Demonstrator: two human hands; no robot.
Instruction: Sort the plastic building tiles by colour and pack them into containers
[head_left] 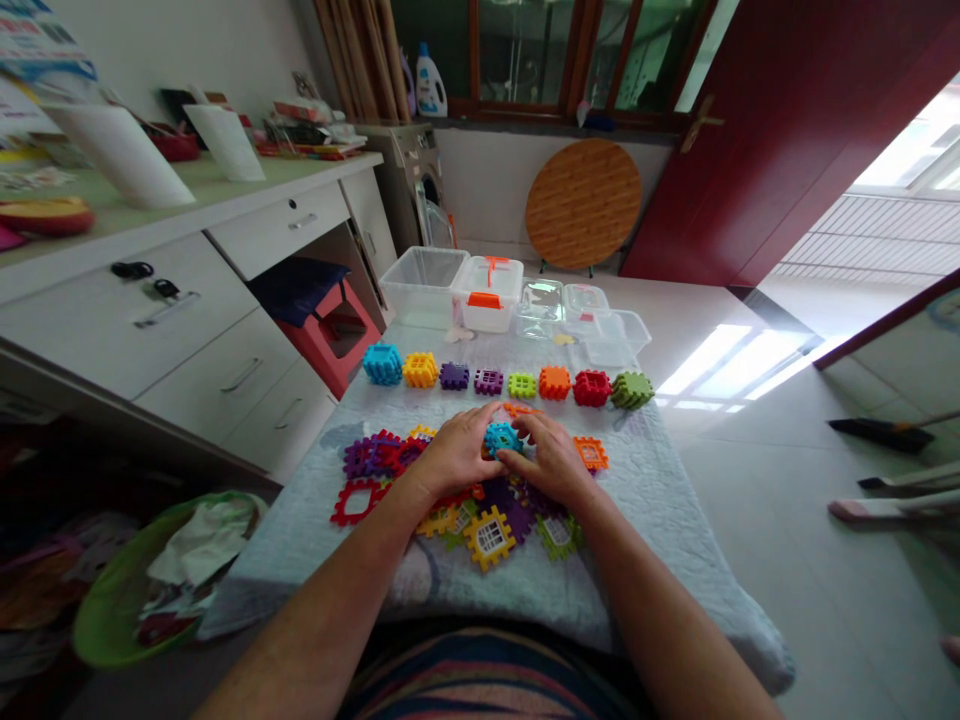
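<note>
No wording, brand or number can be read. The pack (45, 55) at the upper left bears blue and dark print, too blurred to make out. The white bottle (430, 85) on the windowsill has a bluish label, its lettering too small to tell. Any markings on the washer (420, 150) are likewise too small. On the pale panel (926, 345) at the right edge sits a faint blue mark, too unclear to identify.
</note>
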